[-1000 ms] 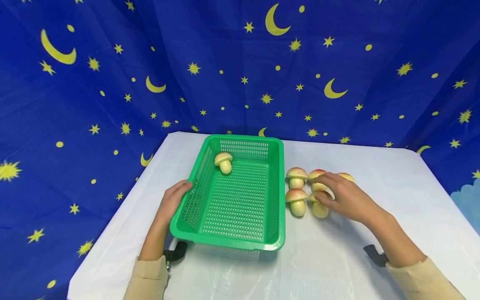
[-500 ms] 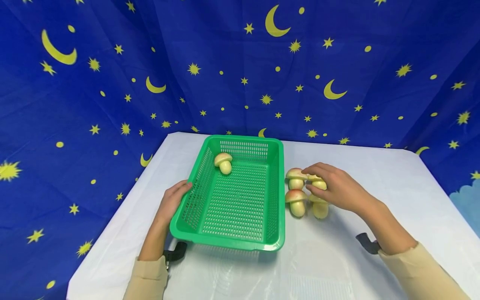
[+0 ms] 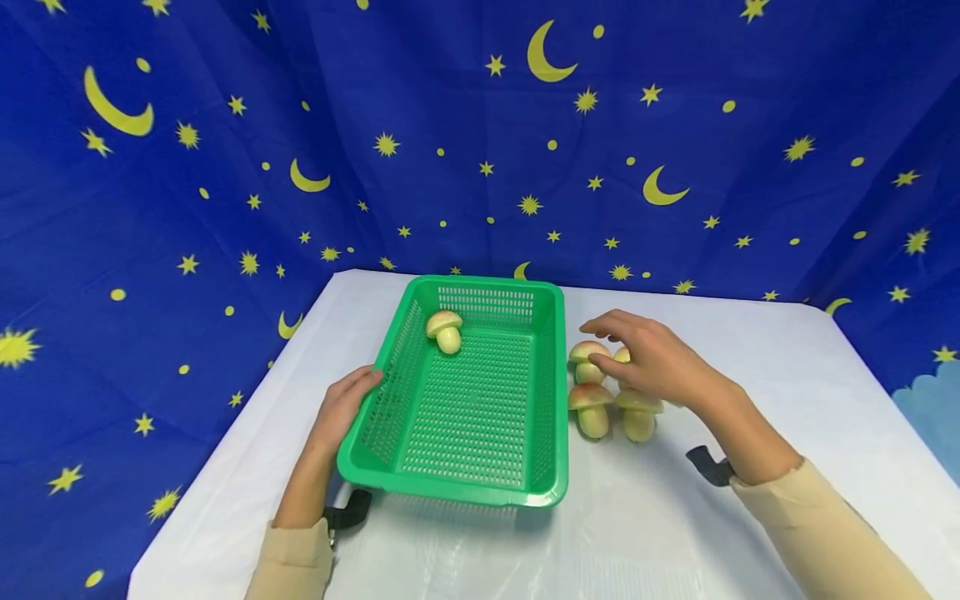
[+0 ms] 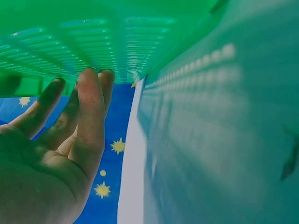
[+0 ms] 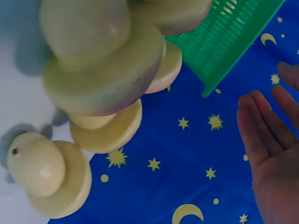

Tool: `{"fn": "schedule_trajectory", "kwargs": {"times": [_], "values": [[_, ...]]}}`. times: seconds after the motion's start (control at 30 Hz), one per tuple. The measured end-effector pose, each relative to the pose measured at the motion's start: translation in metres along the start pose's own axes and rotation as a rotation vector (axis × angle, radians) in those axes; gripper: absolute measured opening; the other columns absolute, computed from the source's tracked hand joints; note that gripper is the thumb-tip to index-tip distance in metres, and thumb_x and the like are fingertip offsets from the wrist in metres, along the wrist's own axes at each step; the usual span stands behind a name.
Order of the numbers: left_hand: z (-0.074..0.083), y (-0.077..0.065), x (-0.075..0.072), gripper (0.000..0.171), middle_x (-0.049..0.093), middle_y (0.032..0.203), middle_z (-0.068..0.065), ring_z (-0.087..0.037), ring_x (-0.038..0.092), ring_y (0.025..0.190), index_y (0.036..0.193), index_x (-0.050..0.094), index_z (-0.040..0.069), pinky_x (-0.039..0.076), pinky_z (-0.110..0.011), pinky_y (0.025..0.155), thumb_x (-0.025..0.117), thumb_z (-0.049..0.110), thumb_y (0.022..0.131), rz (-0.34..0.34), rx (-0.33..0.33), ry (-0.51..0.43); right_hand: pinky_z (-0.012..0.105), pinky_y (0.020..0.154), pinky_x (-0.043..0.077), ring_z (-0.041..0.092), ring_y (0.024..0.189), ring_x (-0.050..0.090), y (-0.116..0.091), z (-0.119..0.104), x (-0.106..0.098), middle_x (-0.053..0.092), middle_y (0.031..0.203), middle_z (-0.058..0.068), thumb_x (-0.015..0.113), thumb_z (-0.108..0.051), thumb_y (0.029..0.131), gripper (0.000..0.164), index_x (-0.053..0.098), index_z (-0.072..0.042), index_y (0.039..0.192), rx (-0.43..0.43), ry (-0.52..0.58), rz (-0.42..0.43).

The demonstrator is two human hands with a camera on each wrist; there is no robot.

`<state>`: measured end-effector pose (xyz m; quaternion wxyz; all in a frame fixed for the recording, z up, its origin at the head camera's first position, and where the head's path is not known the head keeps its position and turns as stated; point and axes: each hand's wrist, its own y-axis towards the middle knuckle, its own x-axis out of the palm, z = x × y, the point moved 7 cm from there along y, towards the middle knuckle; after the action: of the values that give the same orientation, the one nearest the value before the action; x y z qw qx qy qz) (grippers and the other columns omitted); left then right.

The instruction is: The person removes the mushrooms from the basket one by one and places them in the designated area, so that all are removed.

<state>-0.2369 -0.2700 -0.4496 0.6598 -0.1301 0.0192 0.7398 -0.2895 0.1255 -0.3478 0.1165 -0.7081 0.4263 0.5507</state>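
Observation:
My left hand (image 3: 341, 410) holds the left rim of a green plastic basket (image 3: 459, 495). In the left wrist view its fingers (image 4: 91, 112) reach up against the basket's perforated wall. One toy mushroom (image 3: 447, 335) lies inside, at the back left. Several more toy mushrooms (image 3: 592, 408), with reddish-tan caps and cream stems, stand grouped on the table right of the basket. My right hand (image 3: 654, 354) hovers over the back of this group with its fingers extended, partly covering some mushrooms. The right wrist view shows its palm (image 5: 280, 182) apart from the mushrooms, holding nothing.
A white cloth covers the table (image 3: 622, 517). A blue curtain (image 3: 420, 100) with yellow moons and stars hangs behind it and down the left and right sides. Dark straps (image 3: 348, 510) sit at both wrists.
The right hand has moved left and slightly back, from the right-hand mushrooms to above the left ones. My left hand stays at the basket, and the mushrooms look unmoved.

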Motion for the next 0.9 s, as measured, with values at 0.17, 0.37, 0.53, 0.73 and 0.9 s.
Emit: {"fn": "schedule_trajectory", "kwargs": {"times": [0.17, 0.37, 0.53, 0.73, 0.9], "values": [[-0.001, -0.001, -0.002, 0.049, 0.067, 0.099, -0.015, -0.021, 0.065, 0.07, 0.133, 0.057, 0.008, 0.055, -0.037, 0.064, 0.054, 0.042, 0.097, -0.004, -0.013, -0.015, 0.036, 0.084, 0.05, 0.014, 0.1, 0.059, 0.011, -0.006, 0.001, 0.062, 0.116, -0.006, 0.067, -0.028, 0.092, 0.033, 0.062, -0.018, 0.123, -0.017, 0.022, -0.006], [-0.001, 0.0, -0.001, 0.049, 0.066, 0.098, -0.017, -0.022, 0.065, 0.07, 0.134, 0.056, 0.006, 0.055, -0.036, 0.063, 0.054, 0.04, 0.098, -0.004, -0.001, -0.009, 0.035, 0.083, 0.051, 0.014, 0.1, 0.059, 0.027, -0.012, 0.001, 0.062, 0.118, -0.002, 0.067, -0.025, 0.092, 0.035, 0.062, -0.013, 0.125, -0.04, 0.033, -0.031], [-0.002, 0.0, 0.0, 0.049, 0.066, 0.097, -0.018, -0.022, 0.066, 0.069, 0.132, 0.057, 0.007, 0.056, -0.036, 0.062, 0.054, 0.042, 0.097, -0.007, -0.001, -0.016, 0.038, 0.084, 0.051, 0.017, 0.101, 0.059, 0.039, -0.017, 0.003, 0.062, 0.121, 0.004, 0.066, -0.026, 0.092, 0.036, 0.061, -0.012, 0.125, -0.071, 0.027, -0.068], [0.0, 0.001, 0.001, 0.049, 0.067, 0.094, -0.015, -0.019, 0.065, 0.066, 0.132, 0.057, 0.007, 0.056, -0.037, 0.062, 0.054, 0.043, 0.097, -0.019, 0.009, -0.027, 0.037, 0.082, 0.051, 0.018, 0.098, 0.06, 0.052, -0.027, 0.002, 0.063, 0.114, 0.002, 0.07, -0.022, 0.09, 0.034, 0.063, -0.011, 0.121, -0.13, 0.006, -0.065], [-0.002, 0.002, 0.0, 0.048, 0.067, 0.095, -0.016, -0.018, 0.065, 0.067, 0.131, 0.058, 0.007, 0.056, -0.036, 0.062, 0.054, 0.042, 0.097, -0.009, 0.008, -0.021, 0.032, 0.08, 0.051, 0.016, 0.096, 0.06, 0.061, -0.036, 0.005, 0.062, 0.111, -0.002, 0.069, -0.023, 0.09, 0.032, 0.064, -0.012, 0.119, -0.164, -0.047, -0.081]]}}
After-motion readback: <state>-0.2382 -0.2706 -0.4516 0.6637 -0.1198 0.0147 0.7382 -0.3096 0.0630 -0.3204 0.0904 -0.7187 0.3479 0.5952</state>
